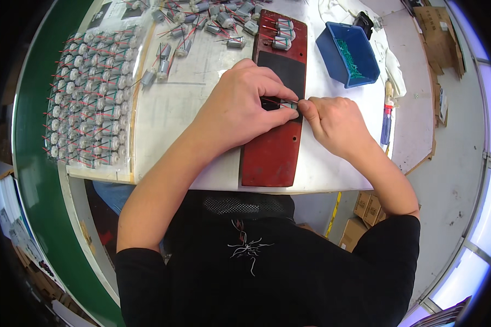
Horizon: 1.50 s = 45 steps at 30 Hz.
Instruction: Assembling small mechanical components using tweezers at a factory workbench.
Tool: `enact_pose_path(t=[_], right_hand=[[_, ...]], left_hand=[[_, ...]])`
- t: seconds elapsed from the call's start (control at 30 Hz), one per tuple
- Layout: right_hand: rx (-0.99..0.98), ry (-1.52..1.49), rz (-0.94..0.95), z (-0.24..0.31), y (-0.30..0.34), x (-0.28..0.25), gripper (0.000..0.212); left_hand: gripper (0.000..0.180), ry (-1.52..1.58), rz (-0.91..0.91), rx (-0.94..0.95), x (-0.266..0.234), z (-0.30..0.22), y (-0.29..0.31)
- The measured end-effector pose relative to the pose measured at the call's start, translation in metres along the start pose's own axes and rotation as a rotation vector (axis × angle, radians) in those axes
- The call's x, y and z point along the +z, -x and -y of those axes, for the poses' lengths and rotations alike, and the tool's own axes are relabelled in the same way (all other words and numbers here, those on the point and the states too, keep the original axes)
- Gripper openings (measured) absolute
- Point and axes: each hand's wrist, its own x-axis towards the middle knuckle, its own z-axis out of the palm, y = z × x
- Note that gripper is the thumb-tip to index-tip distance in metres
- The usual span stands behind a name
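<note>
My left hand [248, 98] pinches a small motor [289, 105], mostly hidden, its visible bit pale and greenish; my right hand [335, 122] curls closed, contents unclear.

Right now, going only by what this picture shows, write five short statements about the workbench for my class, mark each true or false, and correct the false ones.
1. Small grey metal motors rest on the far end of the long red board. True.
2. The open blue plastic bin holds small bright green pieces. True.
3. The bin sits left of the board. False: it sits to the board's right.
4. The bare left hand pinches a small, partly hidden piece over the board. True.
5. The bare right hand is inside the bin. False: its fingertips are close to the left hand's fingertips, by the board's right edge.
</note>
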Motion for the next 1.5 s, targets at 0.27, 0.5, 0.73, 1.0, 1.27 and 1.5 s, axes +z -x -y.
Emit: enact_pose_path(t=[0.27,0.5,0.73,1.0,1.27,1.5], right_hand=[[0.028,-0.02,0.075,0.004,0.002,-0.008,0.052],[0.03,-0.125,-0.021,-0.001,0.001,-0.013,0.048],[0.448,-0.391,-0.379,-0.061,-0.025,-0.041,0.019],[0.535,-0.034,-0.078,-0.085,-0.047,-0.025,0.014],[0.544,-0.124,-0.274,-0.074,-0.034,-0.031,0.012],[0.545,-0.056,-0.197,-0.069,-0.031,-0.028,0.012]], left_hand=[[0.02,-0.04,-0.021,0.068,0.002,-0.001,-0.002],[0.02,-0.128,-0.028,0.142,0.0,0.007,0.006],[0.027,-0.367,-0.137,0.234,-0.004,0.008,0.001],[0.028,-0.388,-0.346,0.23,0.0,0.009,-0.021],[0.029,-0.333,-0.245,0.106,-0.004,0.015,-0.021],[0.026,-0.499,-0.388,0.166,-0.01,0.016,-0.027]])
